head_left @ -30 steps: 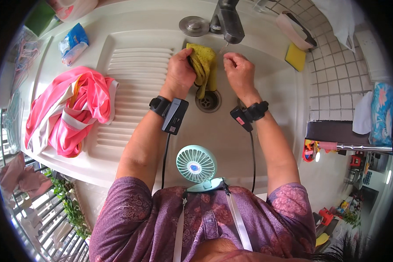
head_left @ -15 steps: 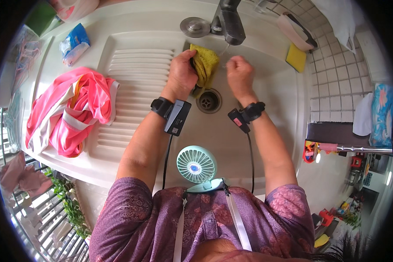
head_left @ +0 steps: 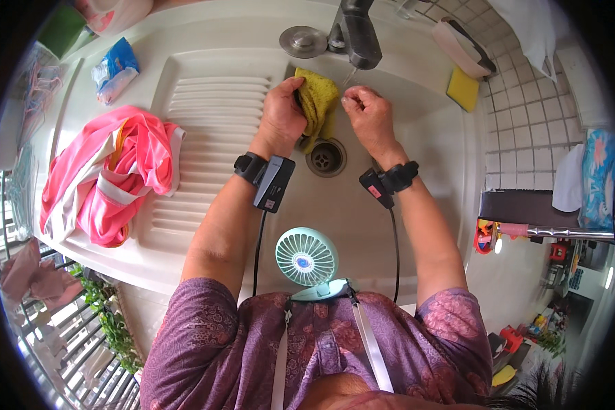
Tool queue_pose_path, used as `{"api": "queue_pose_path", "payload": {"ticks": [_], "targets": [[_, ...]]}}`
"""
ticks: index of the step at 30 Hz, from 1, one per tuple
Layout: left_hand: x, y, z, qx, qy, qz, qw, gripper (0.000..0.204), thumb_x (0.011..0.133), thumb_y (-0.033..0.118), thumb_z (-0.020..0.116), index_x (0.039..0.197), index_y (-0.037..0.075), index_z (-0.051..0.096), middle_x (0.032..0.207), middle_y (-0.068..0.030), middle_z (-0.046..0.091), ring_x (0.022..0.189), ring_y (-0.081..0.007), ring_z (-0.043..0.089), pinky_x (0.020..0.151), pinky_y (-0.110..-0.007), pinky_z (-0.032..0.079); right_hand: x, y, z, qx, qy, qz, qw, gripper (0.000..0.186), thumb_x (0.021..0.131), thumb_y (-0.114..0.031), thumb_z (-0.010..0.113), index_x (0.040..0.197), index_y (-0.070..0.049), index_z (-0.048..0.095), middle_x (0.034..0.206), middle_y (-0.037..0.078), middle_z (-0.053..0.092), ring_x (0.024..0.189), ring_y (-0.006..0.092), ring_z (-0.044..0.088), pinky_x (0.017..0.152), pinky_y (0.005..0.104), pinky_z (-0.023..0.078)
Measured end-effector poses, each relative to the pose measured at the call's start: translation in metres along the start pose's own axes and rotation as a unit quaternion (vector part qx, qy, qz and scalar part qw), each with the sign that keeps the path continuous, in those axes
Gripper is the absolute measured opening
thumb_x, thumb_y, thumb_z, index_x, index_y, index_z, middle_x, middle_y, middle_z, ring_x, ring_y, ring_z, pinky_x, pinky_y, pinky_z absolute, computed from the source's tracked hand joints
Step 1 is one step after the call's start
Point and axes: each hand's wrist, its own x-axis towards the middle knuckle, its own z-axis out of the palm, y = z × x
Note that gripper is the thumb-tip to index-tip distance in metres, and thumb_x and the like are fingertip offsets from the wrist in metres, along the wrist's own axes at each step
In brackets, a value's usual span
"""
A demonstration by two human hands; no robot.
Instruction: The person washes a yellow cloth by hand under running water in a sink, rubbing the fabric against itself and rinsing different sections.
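My left hand (head_left: 283, 116) grips a yellow cloth (head_left: 315, 102), which hangs above the sink's drain (head_left: 325, 158). To its right, my right hand (head_left: 367, 119) has curled fingers just below the grey tap (head_left: 357, 37), beside a thin stream of water (head_left: 349, 76); whether anything is between those fingertips I cannot make out. A round metal plug (head_left: 303, 39) lies left of the tap. The white sink (head_left: 430, 219) has a ridged drainboard (head_left: 212, 96) on the left.
Pink-and-white fabric (head_left: 126, 191) lies on the drainboard, below a blue packet (head_left: 116, 68). A yellow sponge (head_left: 463, 90) sits at the sink's right rim beside a pale holder (head_left: 458, 48). A mint fan (head_left: 304, 260) hangs at my chest. Tiled wall (head_left: 519, 130) runs along the right.
My right hand shifted slightly right half a second ago and is now back left, closer to the cloth. My left hand stays on the cloth with only slight movement.
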Motion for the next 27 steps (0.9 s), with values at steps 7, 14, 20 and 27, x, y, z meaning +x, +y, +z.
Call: {"api": "queue_pose_path", "payload": {"ticks": [7,14,20,27], "targets": [[0.004,-0.002,-0.005,0.009,-0.003,0.007,1.000,0.026,0.088,0.017,0.041,0.102,-0.003,0.052,0.101,-0.0149,0.060,0.096,-0.0283,0.057,0.089,-0.040,0.043,-0.007,0.004,0.014,0.008,0.008,0.005,1.000,0.006,0.078,-0.004,0.060,0.079,0.001,0.057,0.067,0.008,0.057,0.057,0.0124,0.051,0.055,0.0259,0.044],[0.000,-0.003,0.001,-0.006,0.002,-0.016,1.000,0.018,0.086,0.012,0.044,0.094,-0.001,0.053,0.092,-0.0126,0.059,0.087,-0.0261,0.058,0.082,-0.038,0.046,-0.008,0.015,0.014,-0.082,0.037,-0.011,0.996,0.007,0.077,-0.004,0.056,0.075,0.003,0.056,0.059,0.011,0.053,0.053,0.0158,0.049,0.053,0.0296,0.043],[0.004,-0.007,-0.006,0.022,-0.005,0.011,1.000,0.018,0.086,0.013,0.045,0.092,-0.002,0.052,0.091,-0.0126,0.059,0.087,-0.0264,0.057,0.081,-0.038,0.046,-0.010,0.031,0.034,-0.064,0.053,0.150,0.985,0.017,0.075,-0.011,0.050,0.066,0.002,0.054,0.057,0.013,0.052,0.053,0.0198,0.049,0.051,0.0330,0.040],[-0.004,-0.003,0.008,-0.016,0.019,-0.016,1.000,0.020,0.088,0.015,0.043,0.094,-0.002,0.052,0.093,-0.0131,0.059,0.088,-0.0268,0.057,0.082,-0.039,0.046,-0.035,0.110,0.012,0.042,-0.001,0.248,0.968,0.025,0.081,-0.013,0.050,0.060,0.001,0.050,0.052,0.010,0.051,0.046,0.0202,0.046,0.047,0.0345,0.039]]}}
